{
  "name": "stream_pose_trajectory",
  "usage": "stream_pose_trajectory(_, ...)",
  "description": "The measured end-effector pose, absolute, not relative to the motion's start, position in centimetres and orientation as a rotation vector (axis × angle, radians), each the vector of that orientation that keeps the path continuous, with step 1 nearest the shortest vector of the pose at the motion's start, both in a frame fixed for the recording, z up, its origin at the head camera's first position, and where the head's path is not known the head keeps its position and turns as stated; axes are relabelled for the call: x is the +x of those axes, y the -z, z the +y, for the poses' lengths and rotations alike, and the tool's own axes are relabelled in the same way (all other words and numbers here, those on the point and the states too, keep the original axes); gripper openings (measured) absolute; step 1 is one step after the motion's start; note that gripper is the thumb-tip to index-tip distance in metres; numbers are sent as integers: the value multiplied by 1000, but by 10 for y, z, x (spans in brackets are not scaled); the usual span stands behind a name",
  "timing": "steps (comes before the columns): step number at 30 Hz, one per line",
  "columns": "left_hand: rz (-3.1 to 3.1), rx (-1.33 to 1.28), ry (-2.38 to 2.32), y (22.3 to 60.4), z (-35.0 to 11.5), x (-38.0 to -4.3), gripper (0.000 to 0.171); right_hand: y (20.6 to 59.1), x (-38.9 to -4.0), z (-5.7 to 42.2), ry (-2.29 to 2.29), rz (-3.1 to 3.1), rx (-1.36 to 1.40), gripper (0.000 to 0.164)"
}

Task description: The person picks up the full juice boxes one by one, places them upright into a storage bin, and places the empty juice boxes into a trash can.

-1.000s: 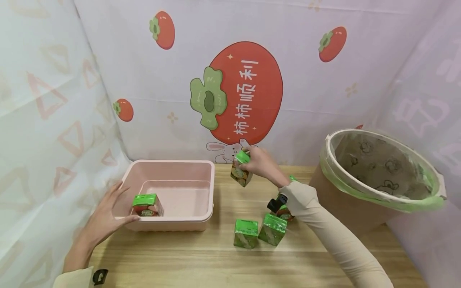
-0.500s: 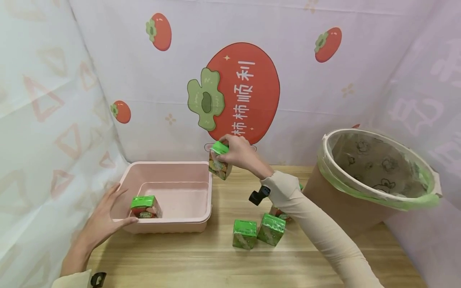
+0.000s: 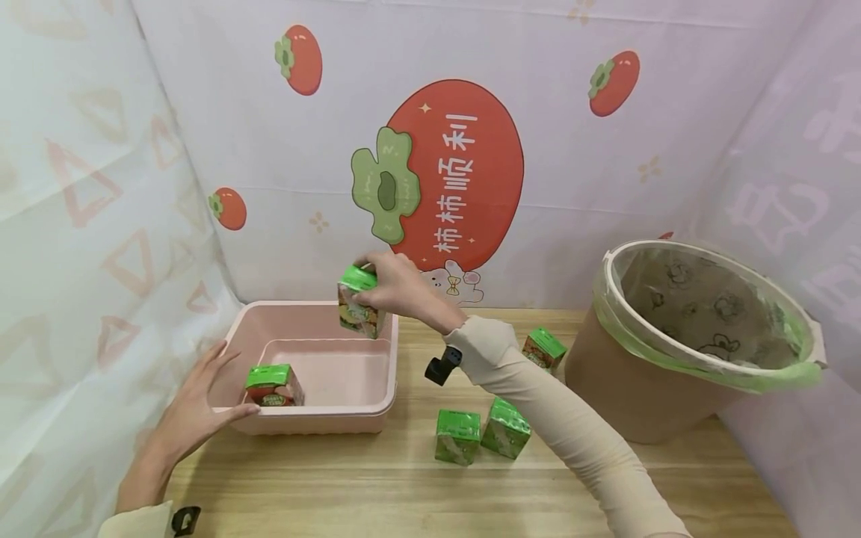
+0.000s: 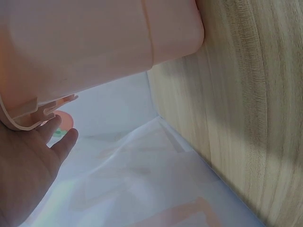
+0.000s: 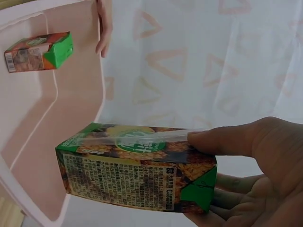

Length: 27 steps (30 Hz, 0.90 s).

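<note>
My right hand (image 3: 402, 286) pinches a juice box (image 3: 358, 302) with a green top, over the back right part of the pink plastic basin (image 3: 336, 410). In the right wrist view, a wrapped straw (image 5: 142, 138) runs along the box's side, under my thumb. My left hand (image 3: 188, 407) rests at the basin's left front corner, thumb along the front rim and fingers extended at the left side. In the left wrist view, some of its fingers (image 4: 66, 142) lie outside below the rim. A red-sided juice box (image 3: 272, 386) stands inside the basin, at its left front.
Two green juice boxes (image 3: 459, 436) stand close together on the wooden table (image 3: 323, 486), right of the basin. Farther back, another juice box (image 3: 546, 347) is beside a bin (image 3: 625, 373) lined with a green-edged bag. Printed cloth (image 3: 572, 187) encloses the back and sides.
My right hand has carried the juice box leftward, from over the table to over the basin. The juice box by the bin has come out from behind my right arm. My left hand stays put.
</note>
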<state>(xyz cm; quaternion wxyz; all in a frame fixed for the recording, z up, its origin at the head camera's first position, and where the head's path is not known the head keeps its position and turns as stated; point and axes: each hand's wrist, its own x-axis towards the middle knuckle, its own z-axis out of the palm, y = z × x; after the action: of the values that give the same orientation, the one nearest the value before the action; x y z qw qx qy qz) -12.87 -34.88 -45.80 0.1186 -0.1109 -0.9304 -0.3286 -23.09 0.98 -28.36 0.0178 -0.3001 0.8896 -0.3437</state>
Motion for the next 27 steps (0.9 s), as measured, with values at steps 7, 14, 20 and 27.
stream_pose_trajectory(7, -2719, -329, 963, 458, -349, -128, 102, 300, -229, -22, 954, 2755, -1066, 44)
stream_pose_trajectory(14, -2727, -314, 965, 459, -347, -128, 102, 328, -225, -48, 903, 2720, -1077, 43)
stream_pose_trajectory(20, -2725, -313, 959, 460, -348, -128, 102, 347, -223, -63, 917, 2637, -1086, 42)
stream_pose_trajectory(27, -2731, -309, 951, 458, -348, -127, 103, 365, -225, -75, 815, 2639, -1111, 42)
